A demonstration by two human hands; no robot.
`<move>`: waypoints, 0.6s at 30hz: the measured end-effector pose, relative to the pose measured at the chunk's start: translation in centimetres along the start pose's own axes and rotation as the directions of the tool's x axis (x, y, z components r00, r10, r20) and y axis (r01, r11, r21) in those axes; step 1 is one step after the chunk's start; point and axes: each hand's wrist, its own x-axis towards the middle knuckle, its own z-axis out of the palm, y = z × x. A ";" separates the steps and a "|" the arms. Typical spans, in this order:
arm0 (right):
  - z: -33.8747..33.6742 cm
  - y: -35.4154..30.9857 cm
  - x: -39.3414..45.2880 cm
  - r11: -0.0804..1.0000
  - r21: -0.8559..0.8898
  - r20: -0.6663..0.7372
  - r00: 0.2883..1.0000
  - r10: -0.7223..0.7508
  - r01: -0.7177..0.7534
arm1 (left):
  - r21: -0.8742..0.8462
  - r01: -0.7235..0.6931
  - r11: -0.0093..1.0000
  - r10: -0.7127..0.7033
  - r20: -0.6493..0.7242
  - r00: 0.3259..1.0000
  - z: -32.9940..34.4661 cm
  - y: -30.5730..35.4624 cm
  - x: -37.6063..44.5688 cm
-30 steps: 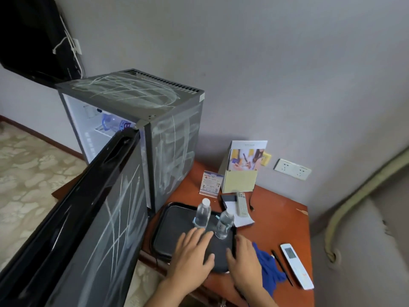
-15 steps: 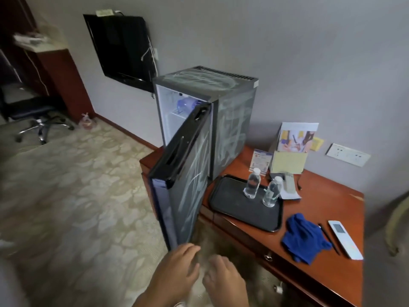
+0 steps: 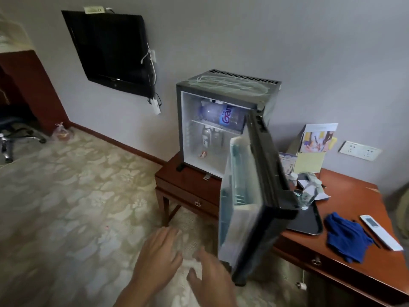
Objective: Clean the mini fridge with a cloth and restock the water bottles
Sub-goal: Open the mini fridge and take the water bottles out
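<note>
The black mini fridge (image 3: 230, 85) stands on the wooden desk with its door (image 3: 250, 196) swung wide open toward me. Inside, a large bottle with a blue label (image 3: 223, 115) lies on the upper shelf, and small water bottles (image 3: 210, 135) stand below it. A water bottle (image 3: 308, 194) on the black tray (image 3: 309, 220) shows just past the door's edge. The blue cloth (image 3: 345, 238) lies on the desk to the right. My left hand (image 3: 158, 251) and my right hand (image 3: 210, 273) hover empty, fingers spread, in front of the door's lower edge.
A white remote (image 3: 379, 231) lies right of the cloth. A leaflet holder (image 3: 314, 147) and a wall socket (image 3: 359, 150) sit behind the tray. A wall television (image 3: 110, 49) hangs at left. Patterned carpet (image 3: 77, 196) stretches to the left; an office chair (image 3: 13, 134) stands far left.
My view has swung left round the open door, so the fridge interior now faces me. Both hands left the tray and now hover low in front of the door.
</note>
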 end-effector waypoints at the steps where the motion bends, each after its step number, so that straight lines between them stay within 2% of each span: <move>1: 0.2 -1.7 1.6 1.000 0.005 0.035 0.999 0.017 -0.017 | 0.008 -0.036 0.999 0.036 0.002 0.999 -0.9 -1.8 0.5; 5: 0.2 -7.3 6.2 0.980 0.085 0.003 0.984 0.178 -0.177 | 0.049 -0.091 0.995 0.087 0.081 0.993 -3.4 -7.7 2.8; 8: 0.1 -8.9 9.3 0.964 0.042 0.009 0.965 0.263 -0.263 | 0.074 -0.082 0.994 0.072 0.128 0.989 -4.2 -10.4 5.7; 14: 1.3 -8.8 16.7 0.950 0.068 -0.110 0.944 0.311 -0.305 | 0.043 -0.130 0.991 0.117 0.228 0.967 -3.3 -13.2 13.9; 17: 2.1 -8.0 22.0 0.936 0.082 -0.147 0.924 0.352 -0.343 | 0.046 -0.183 0.982 0.171 0.200 0.965 -1.9 -14.3 19.0; 18: 2.6 -7.8 23.9 0.929 0.099 -0.151 0.917 0.368 -0.357 | 0.033 -0.183 0.982 0.171 0.228 0.958 -1.6 -14.8 20.9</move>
